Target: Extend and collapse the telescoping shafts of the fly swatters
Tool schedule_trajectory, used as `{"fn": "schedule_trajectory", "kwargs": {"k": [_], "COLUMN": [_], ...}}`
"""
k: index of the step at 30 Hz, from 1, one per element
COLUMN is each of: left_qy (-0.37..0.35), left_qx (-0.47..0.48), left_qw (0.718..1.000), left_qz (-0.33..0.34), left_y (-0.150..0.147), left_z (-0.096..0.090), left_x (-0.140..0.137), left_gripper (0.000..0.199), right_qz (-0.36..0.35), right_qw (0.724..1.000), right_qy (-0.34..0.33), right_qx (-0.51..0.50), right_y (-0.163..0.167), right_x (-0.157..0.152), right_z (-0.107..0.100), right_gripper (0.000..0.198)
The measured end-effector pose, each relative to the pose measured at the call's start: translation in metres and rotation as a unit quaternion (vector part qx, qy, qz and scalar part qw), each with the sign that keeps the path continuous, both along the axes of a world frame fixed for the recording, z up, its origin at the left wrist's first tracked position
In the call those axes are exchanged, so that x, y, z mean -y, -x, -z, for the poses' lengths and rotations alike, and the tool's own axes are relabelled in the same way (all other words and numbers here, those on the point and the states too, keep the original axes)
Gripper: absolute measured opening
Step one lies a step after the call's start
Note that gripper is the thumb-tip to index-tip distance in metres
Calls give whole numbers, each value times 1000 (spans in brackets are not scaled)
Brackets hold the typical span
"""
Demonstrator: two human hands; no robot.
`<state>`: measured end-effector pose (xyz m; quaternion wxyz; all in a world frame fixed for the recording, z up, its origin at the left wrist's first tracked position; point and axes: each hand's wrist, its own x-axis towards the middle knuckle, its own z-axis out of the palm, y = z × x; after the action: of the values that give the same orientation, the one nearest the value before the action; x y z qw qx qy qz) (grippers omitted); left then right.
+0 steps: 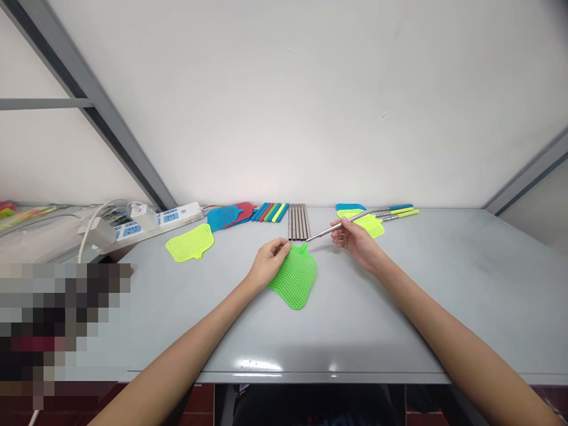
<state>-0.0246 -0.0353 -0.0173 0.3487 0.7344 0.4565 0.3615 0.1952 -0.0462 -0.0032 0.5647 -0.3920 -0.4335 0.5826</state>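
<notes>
A green fly swatter head (296, 278), a perforated plastic paddle, is gripped along its left edge by my left hand (268, 260), its short neck pointing away from me. My right hand (353, 239) pinches a slim metal rod (326, 231) between thumb and fingers. The rod slants, its lower left end close to the green neck; whether they touch I cannot tell. Just beyond, several metal tubes (299, 222) lie side by side. Left of them sit several coloured handle grips (270, 212) in blue, red, green and yellow.
Loose swatter heads lie at left: yellow (190, 242), blue (223, 218) and red (247, 209). Behind my right hand are swatters with yellow (402, 213) and blue handles. A white power strip (180, 214) with plugs and cables runs along the left. The back wall (284, 118) borders the table.
</notes>
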Motion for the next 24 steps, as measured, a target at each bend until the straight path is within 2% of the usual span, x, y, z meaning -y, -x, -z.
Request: {"fn": "schedule_trajectory", "kwargs": {"k": [10, 24], "left_qy": [-28, -69], "left_qx": [-52, -123], "left_qw": [998, 990], "left_qz": [7, 7], "left_y": [0, -1], "left_z": [-1, -6], "left_x": [3, 9], "left_gripper": [26, 27], "right_qz": [-28, -50], "right_qw": [999, 998], "right_qy": [14, -2], "right_qx": [18, 48], "right_y": [-3, 3], "right_x": [-2, -1], "right_z": [5, 5], "right_gripper": [29, 27]}}
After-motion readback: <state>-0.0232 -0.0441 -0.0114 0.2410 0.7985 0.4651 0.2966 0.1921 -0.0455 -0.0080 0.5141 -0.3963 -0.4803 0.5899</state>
